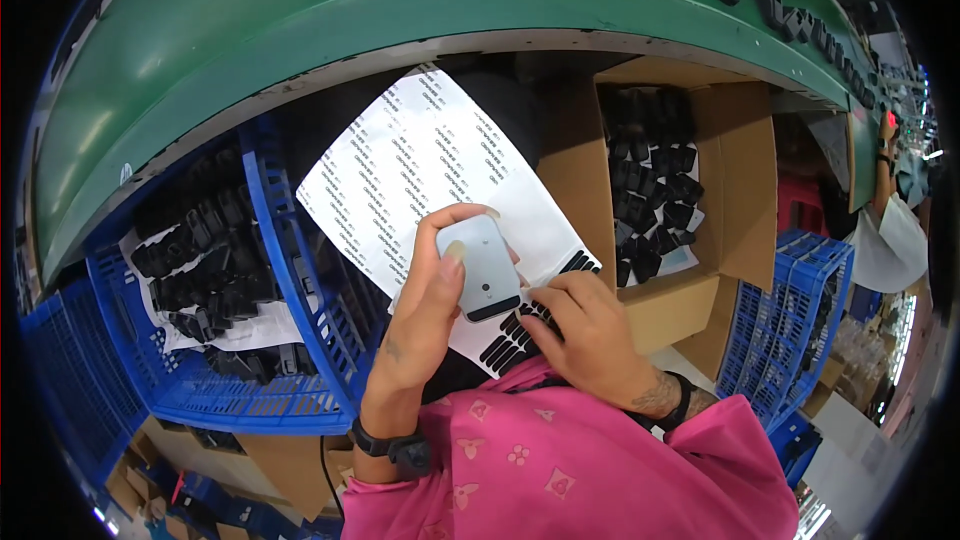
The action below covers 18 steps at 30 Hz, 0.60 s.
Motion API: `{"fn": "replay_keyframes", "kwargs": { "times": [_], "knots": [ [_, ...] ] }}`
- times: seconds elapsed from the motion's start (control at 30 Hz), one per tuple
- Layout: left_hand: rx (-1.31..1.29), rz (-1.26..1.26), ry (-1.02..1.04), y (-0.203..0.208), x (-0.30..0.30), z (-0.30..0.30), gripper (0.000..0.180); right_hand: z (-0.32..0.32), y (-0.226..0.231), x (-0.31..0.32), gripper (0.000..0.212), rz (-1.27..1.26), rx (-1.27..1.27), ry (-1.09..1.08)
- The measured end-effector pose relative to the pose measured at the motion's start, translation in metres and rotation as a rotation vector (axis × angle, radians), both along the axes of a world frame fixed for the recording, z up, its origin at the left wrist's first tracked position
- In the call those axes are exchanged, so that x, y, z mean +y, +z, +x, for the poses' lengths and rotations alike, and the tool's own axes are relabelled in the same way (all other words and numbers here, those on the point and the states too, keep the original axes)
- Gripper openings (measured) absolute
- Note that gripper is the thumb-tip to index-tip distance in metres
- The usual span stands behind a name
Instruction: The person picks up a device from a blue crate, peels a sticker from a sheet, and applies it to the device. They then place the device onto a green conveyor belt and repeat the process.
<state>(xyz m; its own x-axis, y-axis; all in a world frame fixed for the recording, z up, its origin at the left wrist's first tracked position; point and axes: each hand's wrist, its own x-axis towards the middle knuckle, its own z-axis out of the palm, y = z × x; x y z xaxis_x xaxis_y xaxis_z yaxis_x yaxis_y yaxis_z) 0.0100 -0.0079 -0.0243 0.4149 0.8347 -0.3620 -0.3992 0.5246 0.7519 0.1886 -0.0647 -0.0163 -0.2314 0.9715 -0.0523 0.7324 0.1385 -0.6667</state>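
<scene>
My left hand is closed around a pale grey, rounded rectangular device, thumb on its upper left face. A black strip lies along the device's lower end. Beside that end, my right hand has its thumb and index finger close together; whatever is between them, if anything, is too small to make out. Beneath both hands a white sticker sheet rests over my lap. Small dark print covers its far part, and rows of black oblong stickers sit on its near edge, partly hidden by my right hand.
A blue plastic crate with black parts stands at left. At right is an open cardboard box holding more black parts, with stacked blue crates beyond. A green bench carrying several black devices crosses the far side. Another person's arm shows far right.
</scene>
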Motion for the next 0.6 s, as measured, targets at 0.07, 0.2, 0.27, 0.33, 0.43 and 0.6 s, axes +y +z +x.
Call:
{"fn": "replay_keyframes", "kwargs": {
  "times": [0.07,0.2,0.27,0.33,0.43,0.6],
  "knots": [
    [0.027,0.009,-0.003,0.001,0.0,0.001,0.061,-0.006,-0.004,-0.002,0.025,0.031,0.013,-0.01],
    [0.02,0.008,-0.005,-0.003,0.0,0.002,0.062,-0.005,-0.01,-0.004,0.021,-0.025,0.043,-0.023],
    [0.016,0.014,-0.006,-0.003,-0.001,0.003,0.061,-0.005,-0.009,-0.002,0.017,-0.047,0.068,-0.044],
    [0.081,0.004,-0.011,-0.002,-0.001,0.005,0.06,-0.003,-0.012,-0.004,0.017,-0.033,0.073,-0.036],
    [0.081,0.006,0.007,-0.001,-0.002,0.004,0.059,-0.001,-0.006,-0.004,0.016,-0.051,0.106,0.039],
    [0.075,-0.016,0.005,0.001,-0.001,0.004,0.058,0.003,-0.004,-0.002,0.015,-0.06,0.166,0.007]
  ]
}}
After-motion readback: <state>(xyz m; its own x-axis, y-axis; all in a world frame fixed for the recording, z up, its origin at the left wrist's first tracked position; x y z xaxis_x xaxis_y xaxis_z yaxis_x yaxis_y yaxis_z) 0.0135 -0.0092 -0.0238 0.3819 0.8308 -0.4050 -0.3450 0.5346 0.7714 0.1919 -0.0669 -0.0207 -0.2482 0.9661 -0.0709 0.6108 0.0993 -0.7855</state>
